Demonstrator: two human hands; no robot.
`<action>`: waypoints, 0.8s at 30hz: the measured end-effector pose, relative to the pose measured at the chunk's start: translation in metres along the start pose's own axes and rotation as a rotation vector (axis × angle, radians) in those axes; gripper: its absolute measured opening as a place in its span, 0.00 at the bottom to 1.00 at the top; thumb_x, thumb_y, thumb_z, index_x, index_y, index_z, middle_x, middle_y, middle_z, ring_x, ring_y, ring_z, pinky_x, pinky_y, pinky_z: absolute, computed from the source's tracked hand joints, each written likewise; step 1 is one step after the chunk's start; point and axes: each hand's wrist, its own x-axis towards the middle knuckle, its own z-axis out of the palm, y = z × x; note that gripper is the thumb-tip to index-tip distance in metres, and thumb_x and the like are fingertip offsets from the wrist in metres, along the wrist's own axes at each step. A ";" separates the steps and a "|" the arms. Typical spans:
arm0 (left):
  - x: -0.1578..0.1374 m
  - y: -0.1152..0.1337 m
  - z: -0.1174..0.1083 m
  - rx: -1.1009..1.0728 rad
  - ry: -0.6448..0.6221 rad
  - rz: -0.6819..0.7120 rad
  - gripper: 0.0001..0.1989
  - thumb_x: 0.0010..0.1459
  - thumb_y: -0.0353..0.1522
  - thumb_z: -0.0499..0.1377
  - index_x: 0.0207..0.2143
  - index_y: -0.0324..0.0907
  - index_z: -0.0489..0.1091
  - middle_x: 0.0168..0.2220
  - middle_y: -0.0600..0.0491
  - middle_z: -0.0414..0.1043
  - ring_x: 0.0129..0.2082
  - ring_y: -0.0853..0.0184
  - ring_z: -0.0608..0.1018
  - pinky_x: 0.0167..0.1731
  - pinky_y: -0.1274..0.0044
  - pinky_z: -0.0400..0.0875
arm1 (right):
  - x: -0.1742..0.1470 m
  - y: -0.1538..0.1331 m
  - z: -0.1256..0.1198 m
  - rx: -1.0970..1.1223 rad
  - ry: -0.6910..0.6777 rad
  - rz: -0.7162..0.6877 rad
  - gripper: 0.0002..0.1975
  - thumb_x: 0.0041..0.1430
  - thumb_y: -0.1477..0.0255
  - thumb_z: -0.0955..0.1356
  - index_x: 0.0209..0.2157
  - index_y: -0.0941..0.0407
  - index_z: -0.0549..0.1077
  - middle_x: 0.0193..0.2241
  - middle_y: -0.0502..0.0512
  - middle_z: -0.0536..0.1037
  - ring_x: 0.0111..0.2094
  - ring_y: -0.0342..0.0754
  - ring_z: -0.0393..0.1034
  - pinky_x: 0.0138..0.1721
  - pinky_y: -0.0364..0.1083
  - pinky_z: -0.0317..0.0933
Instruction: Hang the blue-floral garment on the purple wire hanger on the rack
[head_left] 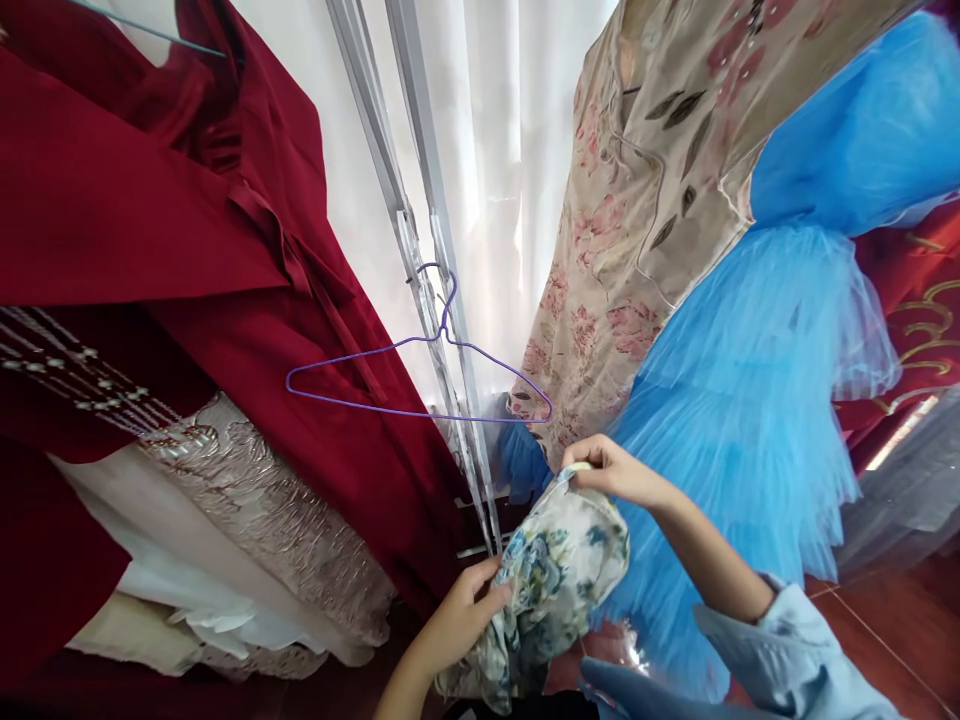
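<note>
floral garment [559, 570]: soft printed cloth | hanger [420, 385]: thin glossy wire | blue skirt [750, 400]: sheer tulle

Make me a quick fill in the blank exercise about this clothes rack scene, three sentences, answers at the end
Both hands, left hand and right hand, grip a ____-patterned garment.
The empty wire hanger is ____ in colour.
The tulle dress on the right is ____.
Answers: floral; purple; blue

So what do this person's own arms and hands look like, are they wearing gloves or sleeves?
No gloves: both hands are bare, with no rings or watch in view. The right hand leads back along a bare forearm to a light blue sleeve pushed up near the elbow, with a visible cuff. The left hand and its forearm show no sleeve at all within the picture.
</note>
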 end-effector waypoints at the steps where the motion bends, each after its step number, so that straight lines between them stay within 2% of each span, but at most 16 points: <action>1: 0.000 0.004 -0.002 0.045 0.058 0.043 0.13 0.60 0.38 0.57 0.43 0.42 0.73 0.45 0.50 0.75 0.48 0.57 0.73 0.52 0.70 0.65 | 0.007 -0.003 -0.011 -0.087 0.078 -0.038 0.05 0.51 0.74 0.68 0.23 0.60 0.73 0.18 0.45 0.69 0.20 0.39 0.58 0.23 0.39 0.49; 3: 0.002 0.016 -0.011 0.133 0.161 0.095 0.09 0.61 0.35 0.53 0.36 0.41 0.71 0.35 0.53 0.73 0.39 0.62 0.73 0.43 0.74 0.67 | 0.025 -0.010 -0.031 -0.214 0.237 -0.125 0.06 0.51 0.75 0.66 0.21 0.59 0.72 0.18 0.45 0.67 0.20 0.40 0.58 0.23 0.39 0.50; 5: 0.004 0.029 -0.024 0.191 0.224 0.116 0.09 0.61 0.33 0.51 0.31 0.41 0.68 0.29 0.55 0.68 0.32 0.66 0.70 0.35 0.77 0.66 | 0.045 -0.018 -0.048 -0.252 0.377 -0.222 0.07 0.50 0.75 0.66 0.21 0.58 0.72 0.19 0.45 0.69 0.22 0.41 0.60 0.25 0.40 0.52; 7: 0.005 0.041 -0.039 0.230 0.285 0.138 0.09 0.61 0.33 0.51 0.29 0.41 0.66 0.27 0.56 0.65 0.29 0.68 0.68 0.30 0.79 0.63 | 0.067 -0.028 -0.058 -0.214 0.439 -0.298 0.07 0.51 0.72 0.67 0.22 0.58 0.73 0.21 0.47 0.71 0.25 0.42 0.63 0.29 0.41 0.55; 9: 0.001 0.052 -0.057 0.260 0.370 0.179 0.08 0.60 0.32 0.51 0.27 0.41 0.64 0.26 0.57 0.64 0.28 0.68 0.67 0.29 0.79 0.61 | 0.088 -0.039 -0.059 -0.163 0.408 -0.343 0.08 0.53 0.69 0.68 0.25 0.57 0.75 0.24 0.48 0.74 0.28 0.44 0.66 0.32 0.41 0.58; 11: -0.006 0.061 -0.078 0.266 0.454 0.232 0.08 0.59 0.31 0.51 0.27 0.41 0.64 0.26 0.57 0.64 0.28 0.68 0.67 0.29 0.80 0.62 | 0.107 -0.048 -0.049 -0.102 0.311 -0.337 0.09 0.53 0.65 0.69 0.27 0.57 0.75 0.25 0.49 0.75 0.30 0.45 0.68 0.34 0.42 0.60; 14: -0.020 0.071 -0.118 0.310 0.547 0.298 0.08 0.58 0.30 0.50 0.29 0.42 0.67 0.26 0.57 0.67 0.28 0.67 0.69 0.29 0.80 0.63 | 0.124 -0.053 -0.027 0.036 0.214 -0.238 0.13 0.52 0.60 0.71 0.27 0.57 0.74 0.21 0.47 0.73 0.26 0.44 0.66 0.28 0.41 0.59; 18: -0.028 0.081 -0.183 0.574 0.585 0.336 0.08 0.54 0.27 0.50 0.30 0.43 0.67 0.27 0.56 0.69 0.29 0.66 0.71 0.31 0.79 0.64 | 0.126 -0.050 -0.011 0.139 0.179 -0.161 0.15 0.54 0.59 0.70 0.29 0.57 0.73 0.22 0.47 0.72 0.22 0.42 0.63 0.24 0.40 0.56; 21: -0.016 0.086 -0.232 0.786 0.581 0.401 0.10 0.51 0.24 0.48 0.31 0.43 0.67 0.31 0.54 0.70 0.34 0.64 0.73 0.37 0.78 0.65 | 0.120 -0.051 -0.010 0.130 0.121 -0.144 0.14 0.56 0.60 0.70 0.32 0.58 0.73 0.24 0.48 0.72 0.23 0.41 0.62 0.23 0.39 0.54; 24: 0.009 0.099 -0.267 0.901 0.647 0.498 0.14 0.50 0.23 0.47 0.34 0.44 0.69 0.37 0.52 0.72 0.40 0.62 0.74 0.42 0.76 0.64 | 0.114 -0.058 -0.010 0.081 0.086 -0.127 0.14 0.56 0.60 0.71 0.32 0.58 0.73 0.24 0.48 0.71 0.23 0.41 0.61 0.24 0.40 0.54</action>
